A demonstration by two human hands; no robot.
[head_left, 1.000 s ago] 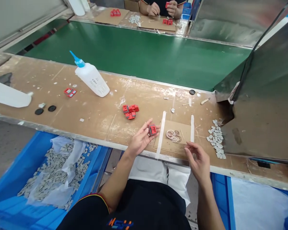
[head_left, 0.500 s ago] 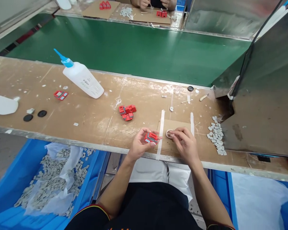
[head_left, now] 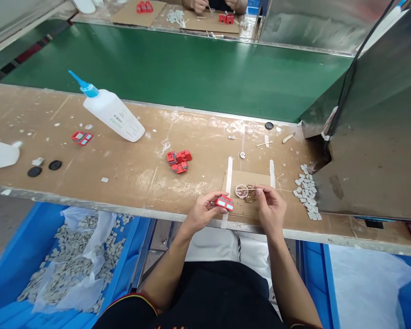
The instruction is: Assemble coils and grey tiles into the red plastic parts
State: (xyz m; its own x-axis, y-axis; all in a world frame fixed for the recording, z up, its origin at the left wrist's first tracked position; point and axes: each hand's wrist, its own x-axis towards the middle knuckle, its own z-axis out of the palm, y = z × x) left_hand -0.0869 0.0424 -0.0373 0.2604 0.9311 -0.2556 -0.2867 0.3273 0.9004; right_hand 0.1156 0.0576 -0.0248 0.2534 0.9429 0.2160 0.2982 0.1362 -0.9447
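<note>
Between the thumb and fingers of my left hand (head_left: pixel 202 212) is a small red plastic toy vehicle part (head_left: pixel 225 203), its pale windows and grey trim facing up. My right hand (head_left: pixel 272 208) pinches a thin wooden stick (head_left: pixel 252 189), which points left over a small round clear dish (head_left: pixel 237 193). That dish rests on a cardboard patch (head_left: pixel 245 211) between two white tape strips. Several more red parts (head_left: pixel 180 161) lie clustered beyond my left hand. A pile of small pale grey pieces (head_left: pixel 307 192) lies to the right of my right hand.
A white bottle with a blue nozzle (head_left: pixel 114 116) leans at the left, near another red part (head_left: pixel 82 137). Behind the bench runs a green belt (head_left: pixel 192 68). A metal housing (head_left: pixel 373 137) stands right. Below left, a blue bin (head_left: pixel 7 274) holds grey pieces. Across the belt, another person's hands (head_left: pixel 200 5) work.
My left hand has turned the red part, bringing its windows up. My right hand has drawn back to the right from the dish, so the stick shows more. The view has shifted slightly.
</note>
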